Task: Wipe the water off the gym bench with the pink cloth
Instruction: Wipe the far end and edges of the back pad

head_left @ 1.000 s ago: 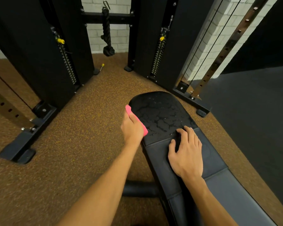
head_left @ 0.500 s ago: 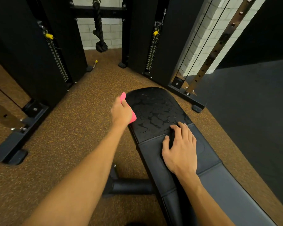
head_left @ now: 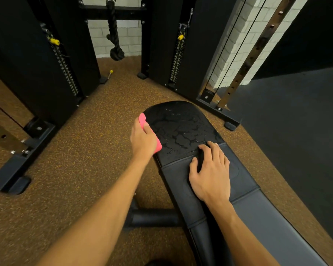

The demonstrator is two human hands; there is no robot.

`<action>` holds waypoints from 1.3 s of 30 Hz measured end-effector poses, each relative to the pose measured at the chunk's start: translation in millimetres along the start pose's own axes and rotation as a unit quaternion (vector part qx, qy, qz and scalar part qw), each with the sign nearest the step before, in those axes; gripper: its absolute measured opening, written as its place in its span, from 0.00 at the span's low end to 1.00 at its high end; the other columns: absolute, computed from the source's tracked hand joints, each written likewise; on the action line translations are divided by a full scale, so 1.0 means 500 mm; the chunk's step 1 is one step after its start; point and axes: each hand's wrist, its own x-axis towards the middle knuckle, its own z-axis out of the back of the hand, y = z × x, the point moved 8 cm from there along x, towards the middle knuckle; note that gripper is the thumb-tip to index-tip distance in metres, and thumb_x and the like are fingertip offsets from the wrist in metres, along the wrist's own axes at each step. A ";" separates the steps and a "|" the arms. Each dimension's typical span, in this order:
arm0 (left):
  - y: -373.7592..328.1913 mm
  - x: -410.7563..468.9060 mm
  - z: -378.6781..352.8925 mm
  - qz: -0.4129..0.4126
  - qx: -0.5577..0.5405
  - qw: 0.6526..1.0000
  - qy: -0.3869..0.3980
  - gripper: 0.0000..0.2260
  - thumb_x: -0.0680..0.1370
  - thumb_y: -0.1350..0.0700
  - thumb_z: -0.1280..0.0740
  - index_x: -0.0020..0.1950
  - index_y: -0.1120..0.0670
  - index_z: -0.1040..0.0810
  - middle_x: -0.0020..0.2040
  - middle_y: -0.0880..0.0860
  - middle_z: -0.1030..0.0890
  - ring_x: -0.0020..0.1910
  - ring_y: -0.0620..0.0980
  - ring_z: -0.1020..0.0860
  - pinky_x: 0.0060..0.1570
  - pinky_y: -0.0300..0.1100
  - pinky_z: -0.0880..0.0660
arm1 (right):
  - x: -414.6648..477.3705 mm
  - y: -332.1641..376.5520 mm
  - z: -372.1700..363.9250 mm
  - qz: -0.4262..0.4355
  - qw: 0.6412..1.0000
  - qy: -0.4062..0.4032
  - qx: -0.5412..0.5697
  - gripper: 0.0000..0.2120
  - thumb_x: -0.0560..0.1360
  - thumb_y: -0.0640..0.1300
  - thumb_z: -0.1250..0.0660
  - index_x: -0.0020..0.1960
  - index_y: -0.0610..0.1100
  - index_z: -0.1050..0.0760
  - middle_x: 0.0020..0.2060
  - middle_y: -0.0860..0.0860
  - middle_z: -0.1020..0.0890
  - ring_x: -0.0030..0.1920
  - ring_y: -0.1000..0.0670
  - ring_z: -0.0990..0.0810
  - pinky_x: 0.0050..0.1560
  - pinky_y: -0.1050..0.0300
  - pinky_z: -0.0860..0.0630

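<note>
Head camera looks down along both my arms. My left hand (head_left: 143, 139) grips the pink cloth (head_left: 158, 145) against the left edge of the gym bench (head_left: 267, 217), right at the rim of its far pad. My right hand (head_left: 210, 173) lies flat, fingers relaxed, on the next pad, fingertips at the seam. Water (head_left: 181, 131) sits in blotchy pools across nearly the whole far pad, so I judge the wiping barely begun. The nearer pads look dry.
</note>
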 end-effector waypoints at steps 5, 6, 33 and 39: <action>-0.023 0.021 -0.008 0.019 0.022 0.999 0.037 0.21 0.89 0.51 0.48 0.82 0.47 0.36 0.79 0.55 0.30 0.78 0.56 0.32 0.78 0.56 0.37 | -0.005 -0.011 -0.003 -0.002 1.000 0.005 -0.002 0.21 0.84 0.53 0.40 0.74 0.48 0.29 0.78 0.49 0.32 0.82 0.47 0.39 0.82 0.46 0.43; -0.020 -0.009 -0.010 0.003 0.026 0.999 0.031 0.22 0.89 0.51 0.49 0.84 0.48 0.39 0.81 0.53 0.34 0.80 0.54 0.36 0.80 0.53 0.42 | -0.007 -0.012 -0.002 -0.001 1.000 0.005 -0.002 0.21 0.84 0.54 0.40 0.74 0.48 0.29 0.78 0.49 0.31 0.82 0.47 0.39 0.82 0.46 0.43; -0.055 -0.297 -0.054 -0.287 0.338 0.881 0.162 0.33 0.83 0.60 0.42 0.86 0.61 0.52 0.86 0.59 0.54 0.84 0.58 0.64 0.83 0.54 0.62 | -0.020 -0.066 0.028 -0.057 0.957 -0.049 0.281 0.16 0.80 0.33 0.34 0.64 0.48 0.22 0.61 0.54 0.20 0.66 0.55 0.25 0.65 0.67 0.34; -0.117 -0.250 -0.148 -0.365 0.363 0.818 0.258 0.32 0.83 0.58 0.39 0.86 0.59 0.47 0.86 0.55 0.48 0.86 0.53 0.56 0.84 0.50 0.59 | -0.010 -0.062 0.035 -0.057 0.951 -0.082 0.291 0.16 0.79 0.31 0.36 0.60 0.47 0.21 0.56 0.53 0.18 0.60 0.55 0.22 0.60 0.77 0.36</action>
